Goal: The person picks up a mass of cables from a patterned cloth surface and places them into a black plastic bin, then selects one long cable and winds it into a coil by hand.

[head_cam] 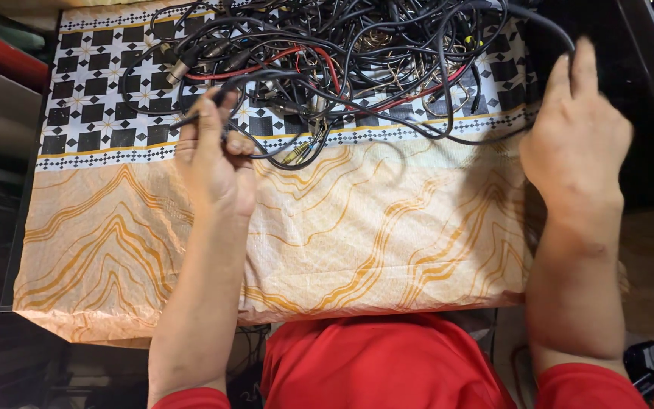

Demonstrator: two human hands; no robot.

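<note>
The left hand [213, 155] is pinching a black cable [266, 76] between thumb and curled fingers, at the near edge of the tangled cable pile [342, 53]. The pile is lying on the far, black-and-white checked band of a patterned cloth [327, 227] covering the table. The right hand [577, 136] is reaching over the cloth's right edge, fingers extended and close together, fingertips touching a black cable that is running back into the pile; grip underneath cannot be seen.
</note>
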